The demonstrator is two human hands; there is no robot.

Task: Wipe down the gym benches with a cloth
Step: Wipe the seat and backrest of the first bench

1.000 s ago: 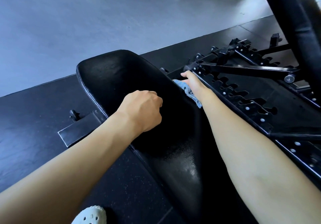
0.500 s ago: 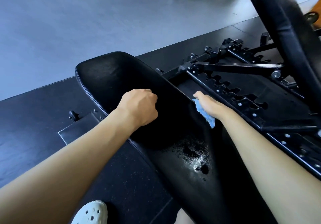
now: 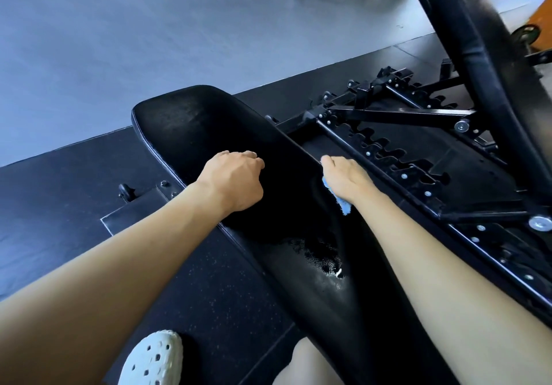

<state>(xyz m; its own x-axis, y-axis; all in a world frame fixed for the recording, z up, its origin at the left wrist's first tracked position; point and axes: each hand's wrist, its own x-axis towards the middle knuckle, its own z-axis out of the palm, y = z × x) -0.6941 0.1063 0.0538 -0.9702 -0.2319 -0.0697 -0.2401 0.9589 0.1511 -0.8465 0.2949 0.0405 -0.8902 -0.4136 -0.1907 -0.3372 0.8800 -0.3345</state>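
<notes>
A black padded bench seat [image 3: 191,121] runs from the upper left down to the lower right. My left hand [image 3: 234,180] rests on its middle as a closed fist with nothing in it. My right hand [image 3: 348,178] presses a small blue cloth [image 3: 342,203] against the seat's right edge; only a strip of the cloth shows under the palm. A wet, shiny patch [image 3: 324,260] lies on the seat between my forearms.
The bench's black metal frame with a notched adjustment ladder [image 3: 397,160] lies right of the seat. The raised back pad [image 3: 466,40] slants up at the upper right. Grey floor [image 3: 149,40] lies beyond the black mat. My white perforated shoe [image 3: 152,357] is at the bottom.
My right hand has drawn the cloth back along the seat's right edge, from the far end near the frame hinge toward me. The left fist has stayed in place.
</notes>
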